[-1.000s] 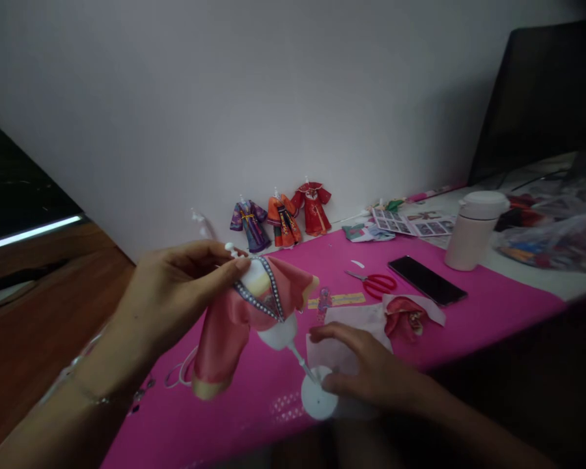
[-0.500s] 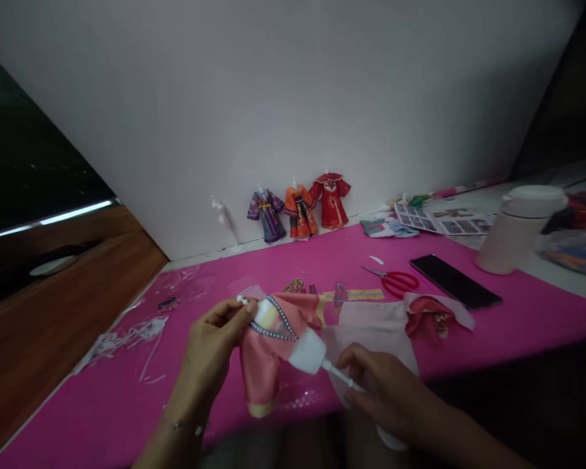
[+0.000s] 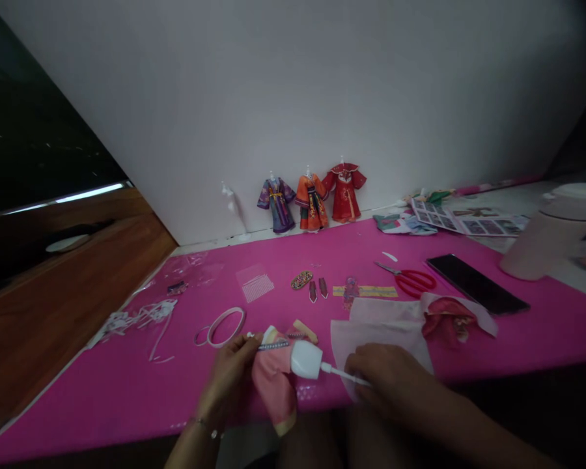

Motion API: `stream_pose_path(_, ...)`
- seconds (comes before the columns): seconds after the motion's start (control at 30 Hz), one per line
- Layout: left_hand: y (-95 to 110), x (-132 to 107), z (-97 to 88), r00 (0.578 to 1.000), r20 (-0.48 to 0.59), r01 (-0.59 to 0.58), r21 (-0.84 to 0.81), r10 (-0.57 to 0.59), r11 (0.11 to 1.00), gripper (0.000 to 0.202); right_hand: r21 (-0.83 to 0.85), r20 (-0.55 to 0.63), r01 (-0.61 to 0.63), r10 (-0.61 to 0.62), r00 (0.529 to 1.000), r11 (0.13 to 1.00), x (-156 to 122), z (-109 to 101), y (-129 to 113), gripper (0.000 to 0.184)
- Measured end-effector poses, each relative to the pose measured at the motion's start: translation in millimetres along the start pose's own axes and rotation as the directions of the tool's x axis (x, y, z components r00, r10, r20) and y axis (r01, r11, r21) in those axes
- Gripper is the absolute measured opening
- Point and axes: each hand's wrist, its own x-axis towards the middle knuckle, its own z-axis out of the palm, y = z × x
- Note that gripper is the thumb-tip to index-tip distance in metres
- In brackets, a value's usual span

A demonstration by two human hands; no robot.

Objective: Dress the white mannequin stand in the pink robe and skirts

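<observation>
Near the table's front edge lies a small white doll body [image 3: 306,359] on its side, dressed in a pink doll robe [image 3: 277,374] with cream cuffs and a beaded dark collar. My left hand [image 3: 232,365] is closed, pinching the doll body at its neck end. A thin white rod [image 3: 344,374] extends from the doll's lower end. Around that rod the fingers of my right hand [image 3: 383,378] are closed, over a sheer white cloth [image 3: 344,332]. A pale ring of tape [image 3: 226,326] rests just beyond my left hand.
Three dressed dolls, purple [image 3: 277,203], orange [image 3: 312,200] and red [image 3: 344,191], stand along the wall beside a bare white figure [image 3: 230,200]. Red-handled scissors [image 3: 413,281], a black phone [image 3: 476,284], folded red fabric [image 3: 452,319] and a bottle [image 3: 547,238] are on the right.
The doll has been lowered and turned, so the robe's front faces me less. The tape ring and small trims behind it now show. My view has shifted slightly left.
</observation>
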Motion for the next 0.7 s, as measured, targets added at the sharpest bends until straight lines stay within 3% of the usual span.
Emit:
stream_pose_path(0.17, -10.2, 1.6, -6.7, 0.999, 0.045, 0.028, 0.026, -0.029, 0.999, 0.031, -0.192, -0.014, 0.032, -0.036, 0.999, 0.981, 7.2, -1.7, -6.6, 0.025)
stream_pose_path(0.33, -18.8, 6.3, -13.0, 0.998, 0.060, -0.006, 0.074, 0.002, 0.997, 0.032, -0.319, -0.066, 0.077, -0.104, 0.992, 0.945, 13.2, 3.6, 2.6, 0.019)
stream_pose_path(0.53, -23.2, 13.4, -23.9, 0.994, 0.037, -0.112, 0.260, 0.106, 0.959, 0.030, -0.393, -0.071, 0.102, -0.141, 0.987, 0.914, 20.3, -4.0, 10.0, 0.020)
stream_pose_path(0.7, -26.0, 17.6, -32.0, 0.972, 0.013, -0.213, 0.461, 0.234, 0.861, 0.026, -0.358, -0.072, 0.103, -0.137, 0.988, 0.928, 23.4, 2.6, 16.9, 0.025)
